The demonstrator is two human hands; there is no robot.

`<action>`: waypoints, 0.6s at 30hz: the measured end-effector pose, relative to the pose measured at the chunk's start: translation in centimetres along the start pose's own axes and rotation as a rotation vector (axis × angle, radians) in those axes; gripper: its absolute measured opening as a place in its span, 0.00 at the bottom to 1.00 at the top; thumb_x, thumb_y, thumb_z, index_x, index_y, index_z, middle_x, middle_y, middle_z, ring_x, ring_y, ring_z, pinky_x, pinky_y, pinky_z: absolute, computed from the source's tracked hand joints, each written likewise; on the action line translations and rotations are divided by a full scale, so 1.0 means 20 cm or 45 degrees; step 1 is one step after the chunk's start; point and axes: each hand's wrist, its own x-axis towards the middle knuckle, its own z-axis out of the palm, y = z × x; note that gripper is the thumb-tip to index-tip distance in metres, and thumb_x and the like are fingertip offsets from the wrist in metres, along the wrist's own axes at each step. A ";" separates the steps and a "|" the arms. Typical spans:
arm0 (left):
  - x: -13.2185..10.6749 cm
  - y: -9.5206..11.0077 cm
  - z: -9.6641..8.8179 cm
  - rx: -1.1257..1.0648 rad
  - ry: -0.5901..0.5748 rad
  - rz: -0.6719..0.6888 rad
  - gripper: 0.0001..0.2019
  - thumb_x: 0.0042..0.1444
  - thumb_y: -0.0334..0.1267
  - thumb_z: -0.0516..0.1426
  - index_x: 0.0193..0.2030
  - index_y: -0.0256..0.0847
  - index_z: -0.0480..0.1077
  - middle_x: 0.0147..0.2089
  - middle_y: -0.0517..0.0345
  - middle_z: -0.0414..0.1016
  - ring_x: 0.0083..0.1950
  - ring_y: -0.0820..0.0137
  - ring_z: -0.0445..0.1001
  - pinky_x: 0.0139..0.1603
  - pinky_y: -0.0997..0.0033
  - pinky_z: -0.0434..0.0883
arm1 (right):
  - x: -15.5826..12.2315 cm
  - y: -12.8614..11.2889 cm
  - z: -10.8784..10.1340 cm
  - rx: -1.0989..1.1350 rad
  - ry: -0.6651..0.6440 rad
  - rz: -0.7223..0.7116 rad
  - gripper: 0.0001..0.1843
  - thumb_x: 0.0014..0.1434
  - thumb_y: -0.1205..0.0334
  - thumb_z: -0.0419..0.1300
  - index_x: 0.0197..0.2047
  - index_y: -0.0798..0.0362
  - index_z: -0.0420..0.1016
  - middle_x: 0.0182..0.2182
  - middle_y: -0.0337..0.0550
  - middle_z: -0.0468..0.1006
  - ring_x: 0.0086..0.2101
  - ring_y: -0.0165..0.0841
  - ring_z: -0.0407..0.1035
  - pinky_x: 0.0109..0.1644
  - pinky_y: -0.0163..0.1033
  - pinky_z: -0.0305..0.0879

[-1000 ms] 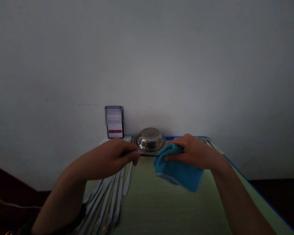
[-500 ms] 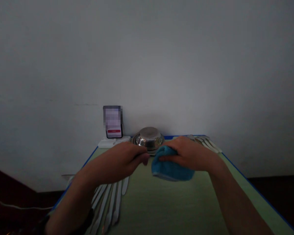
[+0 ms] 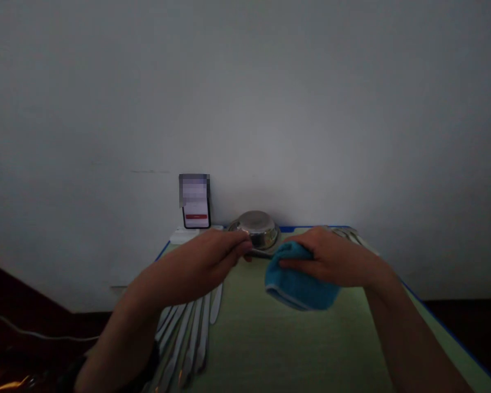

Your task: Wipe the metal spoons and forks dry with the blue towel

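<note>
My right hand [image 3: 323, 256] is closed around a blue cloth [image 3: 303, 281], with the thumb pressed along its near side and the cloth's pale-edged lower part hanging free. My left hand [image 3: 216, 256] is to its left, fingers and thumb pinched together in front of the bowl. Whatever is in that pinch, if anything, is hidden or too thin to make out. An upturned shiny metal bowl [image 3: 258, 226] stands just beyond both hands, near the wall. Below my left forearm, several table knives [image 3: 194, 338] lie side by side, partly covered by the arm.
A phone [image 3: 196, 202] with a lit screen stands upright on a white base [image 3: 184, 234] at the back left. More cutlery [image 3: 347, 234] lies at the back right, partly behind my right hand. The green table [image 3: 286, 349] has a blue edge and meets a grey wall [image 3: 311, 109].
The whole view has shifted slightly, so things sit farther right. My right hand and the cloth have moved a little away from my left hand, which stays pinched.
</note>
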 end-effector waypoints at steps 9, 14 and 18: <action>0.04 0.02 0.02 0.128 0.089 0.062 0.14 0.63 0.39 0.42 0.38 0.39 0.67 0.29 0.59 0.71 0.31 0.72 0.71 0.34 0.74 0.65 | 0.06 -0.05 0.07 0.028 0.236 -0.005 0.16 0.60 0.51 0.50 0.40 0.52 0.73 0.31 0.42 0.78 0.29 0.30 0.70 0.32 0.34 0.59; -0.04 -0.07 -0.09 0.080 0.129 -0.023 0.15 0.62 0.40 0.43 0.34 0.38 0.66 0.25 0.61 0.68 0.27 0.74 0.67 0.29 0.76 0.62 | 0.01 0.03 0.00 0.093 0.194 0.159 0.17 0.57 0.48 0.53 0.34 0.51 0.74 0.29 0.40 0.78 0.28 0.31 0.70 0.30 0.34 0.60; -0.08 -0.10 -0.14 0.005 0.177 -0.125 0.15 0.61 0.41 0.44 0.32 0.37 0.66 0.20 0.64 0.61 0.22 0.76 0.61 0.24 0.78 0.59 | -0.02 0.11 -0.03 0.205 0.210 0.288 0.16 0.54 0.47 0.55 0.34 0.51 0.74 0.29 0.39 0.78 0.29 0.33 0.71 0.30 0.36 0.62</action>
